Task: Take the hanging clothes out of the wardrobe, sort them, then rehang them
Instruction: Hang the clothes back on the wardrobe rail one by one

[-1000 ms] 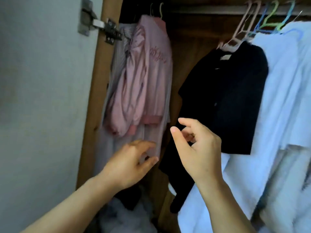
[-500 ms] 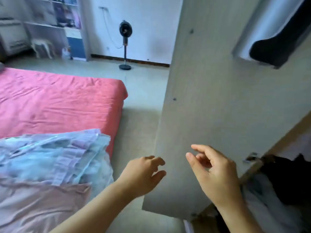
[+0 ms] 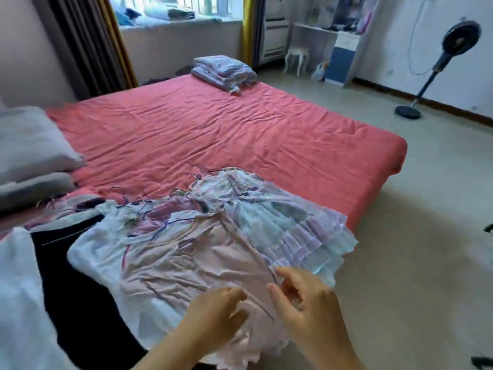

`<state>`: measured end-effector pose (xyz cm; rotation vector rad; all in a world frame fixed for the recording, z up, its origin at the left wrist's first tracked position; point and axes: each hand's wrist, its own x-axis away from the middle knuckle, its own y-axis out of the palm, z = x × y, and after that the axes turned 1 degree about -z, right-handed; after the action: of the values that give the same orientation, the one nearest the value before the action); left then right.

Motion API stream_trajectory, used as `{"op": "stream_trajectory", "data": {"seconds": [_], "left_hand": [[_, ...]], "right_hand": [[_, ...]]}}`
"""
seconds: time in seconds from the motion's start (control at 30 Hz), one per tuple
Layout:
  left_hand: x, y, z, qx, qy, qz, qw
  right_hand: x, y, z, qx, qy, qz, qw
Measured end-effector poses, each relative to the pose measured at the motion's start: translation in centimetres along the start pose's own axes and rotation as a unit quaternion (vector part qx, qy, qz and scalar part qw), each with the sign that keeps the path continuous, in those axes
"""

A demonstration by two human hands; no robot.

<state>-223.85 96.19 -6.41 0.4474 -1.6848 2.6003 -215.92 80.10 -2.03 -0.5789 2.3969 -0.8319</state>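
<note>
Pile of clothes [image 3: 202, 244] heaped on near corner of bed [image 3: 240, 134], hangers [image 3: 149, 209] tangled among them. Pale pink garment [image 3: 186, 268] uppermost, ruffled pastel dress [image 3: 280, 217] beside it at bed edge, black garment [image 3: 77, 268] to left. Left hand [image 3: 213, 313] and right hand [image 3: 306, 300] poised over pink garment, fingers loosely curled, grasping nothing. Folded bedding [image 3: 224, 70] at far corner; pillows [image 3: 32, 150] at left; standing fan [image 3: 437, 65] on floor.

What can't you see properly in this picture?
- Head view: whether the left hand or right hand touches the pink garment; blur hides it.
- White cloth: cut off by the left edge.
- Hangers: thin, tangled, uncountable.
- Shelf items: too blurred.
</note>
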Motion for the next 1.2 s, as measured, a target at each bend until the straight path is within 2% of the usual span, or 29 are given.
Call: {"op": "stream_trajectory", "data": {"seconds": [0.13, 0.33, 0.47, 0.6, 0.83, 0.93, 1.1, 1.2], "left_hand": [[0.0, -0.8, -5.3, 0.061, -0.081, 0.024, 0.995], [-0.9, -1.2, -10.7, 0.128, -0.172, 0.027, 0.976], [-3.0, -1.1, -14.1, 0.168, -0.233, 0.041, 0.957], [-6.2, -1.2, -17.9, 0.204, -0.3, 0.048, 0.931], [-12.0, 0.6, -24.6, 0.243, -0.432, 0.038, 0.867], [-14.0, 2.1, -26.9, 0.259, -0.466, 0.043, 0.845], [-16.5, 4.1, -29.6, 0.272, -0.486, 0.058, 0.829], [-17.5, 4.5, -30.6, 0.272, -0.495, 0.064, 0.823]], "right_hand": [[-3.3, 5.4, -0.5, -0.036, -0.024, -0.085, 0.995], [-8.0, 11.8, 0.6, -0.036, 0.01, -0.218, 0.975], [-12.1, 16.4, 1.9, -0.039, 0.012, -0.273, 0.961], [-16.8, 21.7, 4.1, -0.02, -0.001, -0.346, 0.938], [-24.7, 34.0, 11.2, 0.044, 0.027, -0.465, 0.884], [-27.2, 38.8, 13.7, 0.067, 0.026, -0.48, 0.874], [-29.9, 44.2, 16.2, 0.094, -0.008, -0.448, 0.889], [-30.3, 46.0, 17.3, 0.123, -0.029, -0.479, 0.868]]}}
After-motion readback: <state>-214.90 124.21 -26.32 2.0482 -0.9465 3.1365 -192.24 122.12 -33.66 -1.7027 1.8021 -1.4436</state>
